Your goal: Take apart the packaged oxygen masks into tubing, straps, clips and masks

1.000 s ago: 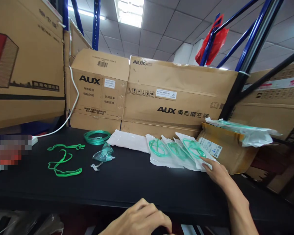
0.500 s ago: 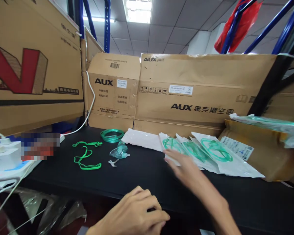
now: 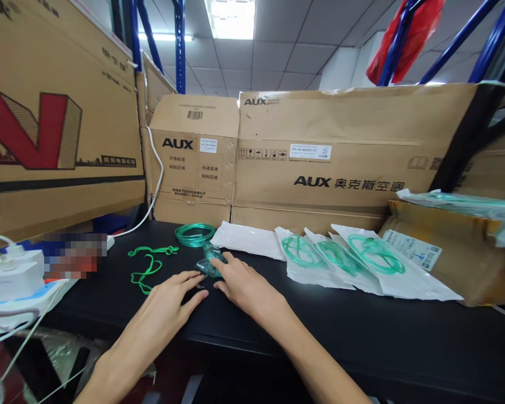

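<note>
Head view puts the clear green mask (image 3: 210, 268) right under the fingertips of my right hand (image 3: 219, 275); they are moderately spread and touch it, though I cannot tell whether they grip. My left hand (image 3: 202, 285) has thumb and fingers a narrow gap apart, with a small clear piece (image 3: 201, 286) between or just beside their tips, partly hidden; I see no firm hold. I judge that crowding both hands here could flick that piece away, and that pressing hard could dent the soft-looking mask. Beyond the right fingers lies the coiled tube (image 3: 193, 243); green straps (image 3: 168, 250) lie left of them, white pouches (image 3: 315, 276) to their right.
</note>
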Demonstrator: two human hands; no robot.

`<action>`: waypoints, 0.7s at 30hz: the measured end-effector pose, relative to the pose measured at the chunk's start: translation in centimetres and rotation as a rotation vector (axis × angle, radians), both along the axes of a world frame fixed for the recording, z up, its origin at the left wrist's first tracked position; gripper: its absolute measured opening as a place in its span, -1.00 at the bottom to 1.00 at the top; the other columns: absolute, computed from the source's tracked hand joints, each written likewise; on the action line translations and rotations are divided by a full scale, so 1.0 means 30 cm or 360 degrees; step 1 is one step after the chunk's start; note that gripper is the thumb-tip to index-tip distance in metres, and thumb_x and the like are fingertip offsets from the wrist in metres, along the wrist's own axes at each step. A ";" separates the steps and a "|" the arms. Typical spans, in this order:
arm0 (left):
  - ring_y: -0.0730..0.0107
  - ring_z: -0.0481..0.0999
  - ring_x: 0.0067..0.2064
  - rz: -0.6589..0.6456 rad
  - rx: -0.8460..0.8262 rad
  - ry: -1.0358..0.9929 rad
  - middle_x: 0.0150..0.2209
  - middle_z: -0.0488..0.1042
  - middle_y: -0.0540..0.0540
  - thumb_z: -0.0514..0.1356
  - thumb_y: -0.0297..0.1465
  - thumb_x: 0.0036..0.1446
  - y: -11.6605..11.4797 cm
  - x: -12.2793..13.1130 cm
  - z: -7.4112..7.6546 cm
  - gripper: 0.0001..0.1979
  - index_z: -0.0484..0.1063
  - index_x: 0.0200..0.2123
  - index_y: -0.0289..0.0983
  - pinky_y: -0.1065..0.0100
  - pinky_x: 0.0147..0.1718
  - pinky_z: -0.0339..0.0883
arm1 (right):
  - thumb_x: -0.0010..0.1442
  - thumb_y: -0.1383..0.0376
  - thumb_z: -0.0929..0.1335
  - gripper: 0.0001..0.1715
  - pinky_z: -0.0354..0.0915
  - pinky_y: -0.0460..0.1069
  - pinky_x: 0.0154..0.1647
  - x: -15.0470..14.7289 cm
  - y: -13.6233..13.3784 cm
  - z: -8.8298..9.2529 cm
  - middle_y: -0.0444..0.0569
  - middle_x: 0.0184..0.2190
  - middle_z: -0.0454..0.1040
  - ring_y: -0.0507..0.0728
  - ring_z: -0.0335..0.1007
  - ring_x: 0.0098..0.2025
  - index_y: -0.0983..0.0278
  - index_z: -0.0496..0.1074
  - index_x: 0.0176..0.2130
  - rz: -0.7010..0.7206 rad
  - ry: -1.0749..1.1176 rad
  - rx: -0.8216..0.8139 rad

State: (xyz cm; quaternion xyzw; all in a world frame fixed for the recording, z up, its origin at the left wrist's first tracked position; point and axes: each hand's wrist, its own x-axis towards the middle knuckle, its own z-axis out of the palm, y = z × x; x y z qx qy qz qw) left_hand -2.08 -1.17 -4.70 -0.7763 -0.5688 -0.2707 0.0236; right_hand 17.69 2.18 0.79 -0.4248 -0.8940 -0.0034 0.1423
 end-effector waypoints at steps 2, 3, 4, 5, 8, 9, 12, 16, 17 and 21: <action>0.04 0.54 0.20 -0.0060 -0.0049 0.0025 0.19 0.55 -0.12 0.08 -0.15 0.42 0.007 -0.006 0.002 -0.58 0.55 0.16 -0.19 0.08 0.19 0.40 | 0.33 0.37 0.41 -0.51 0.51 0.22 -0.07 0.015 -0.027 0.002 0.21 0.13 0.45 0.36 0.60 -0.02 0.21 0.37 0.22 -0.0043 0.0009 0.0005; 0.05 0.55 0.19 -0.0087 -0.0059 0.0022 0.18 0.56 -0.11 0.06 -0.17 0.43 0.008 -0.008 0.006 -0.59 0.56 0.15 -0.19 0.11 0.18 0.41 | 0.33 0.38 0.40 -0.54 0.51 0.21 -0.10 0.021 -0.039 0.005 0.21 0.11 0.46 0.37 0.60 -0.03 0.22 0.38 0.19 -0.0063 0.0013 0.0009; 0.07 0.56 0.18 -0.0111 -0.0064 0.0012 0.17 0.57 -0.10 0.05 -0.19 0.44 0.008 -0.011 0.011 -0.60 0.57 0.13 -0.18 0.14 0.16 0.43 | 0.33 0.40 0.39 -0.57 0.51 0.20 -0.12 0.027 -0.050 0.008 0.21 0.08 0.46 0.37 0.60 -0.05 0.24 0.39 0.17 -0.0084 0.0017 0.0014; 0.08 0.57 0.17 -0.0130 -0.0065 -0.0002 0.15 0.58 -0.09 0.04 -0.20 0.44 0.006 -0.013 0.016 -0.61 0.58 0.11 -0.17 0.17 0.14 0.43 | 0.34 0.42 0.38 -0.59 0.50 0.19 -0.12 0.033 -0.060 0.011 0.21 0.07 0.46 0.37 0.60 -0.05 0.25 0.40 0.15 -0.0104 0.0023 0.0019; 0.08 0.60 0.14 -0.0127 -0.0081 -0.0052 0.11 0.61 -0.08 0.07 -0.19 0.43 0.001 -0.016 0.029 -0.63 0.61 0.06 -0.16 0.19 0.11 0.45 | 0.33 0.44 0.35 -0.63 0.47 0.16 -0.08 0.057 -0.089 0.010 0.18 0.06 0.46 0.35 0.57 -0.02 0.24 0.41 0.12 -0.0165 0.0057 0.0025; 0.07 0.60 0.13 -0.0107 -0.0090 -0.0067 0.10 0.62 -0.08 0.09 -0.17 0.42 0.000 -0.015 0.033 -0.63 0.62 0.05 -0.16 0.19 0.10 0.45 | 0.34 0.43 0.35 -0.65 0.47 0.16 -0.07 0.071 -0.101 0.006 0.16 0.04 0.47 0.33 0.57 -0.03 0.23 0.42 0.10 -0.0188 0.0076 0.0021; 0.02 0.61 0.10 -0.0040 -0.0099 -0.0093 0.08 0.63 -0.09 0.14 -0.11 0.38 -0.004 -0.003 0.043 -0.62 0.62 0.04 -0.15 0.17 0.06 0.46 | 0.37 0.38 0.33 -0.70 0.48 0.16 -0.05 0.131 -0.151 -0.014 0.10 -0.01 0.50 0.29 0.59 -0.08 0.21 0.44 0.08 -0.0272 0.0155 0.0002; -0.03 0.64 0.05 0.0071 -0.0103 -0.0029 0.04 0.66 -0.05 0.13 -0.10 0.37 -0.009 0.016 0.051 -0.64 0.64 -0.02 -0.12 0.16 -0.04 0.48 | 0.43 0.28 0.29 -0.65 0.48 0.18 0.06 0.236 -0.235 -0.062 0.07 0.07 0.49 0.28 0.57 0.02 0.14 0.39 0.17 -0.0392 0.0327 -0.0008; -0.03 0.65 0.04 0.0094 -0.0107 -0.0009 0.03 0.66 -0.04 0.12 -0.11 0.38 -0.010 0.019 0.050 -0.64 0.65 -0.03 -0.11 0.17 -0.06 0.48 | 0.43 0.26 0.29 -0.64 0.47 0.19 0.09 0.259 -0.253 -0.078 0.06 0.13 0.47 0.28 0.56 0.06 0.11 0.38 0.19 -0.0421 0.0397 0.0004; -0.06 0.65 0.03 0.0176 -0.0107 0.0070 0.03 0.67 -0.04 0.06 -0.18 0.39 -0.010 0.023 0.038 -0.63 0.63 -0.01 -0.10 0.18 -0.12 0.48 | 0.40 0.17 0.35 -0.53 0.41 0.25 0.22 0.302 -0.282 -0.143 0.04 0.33 0.34 0.35 0.41 0.27 0.08 0.34 0.25 -0.0515 0.0586 0.0058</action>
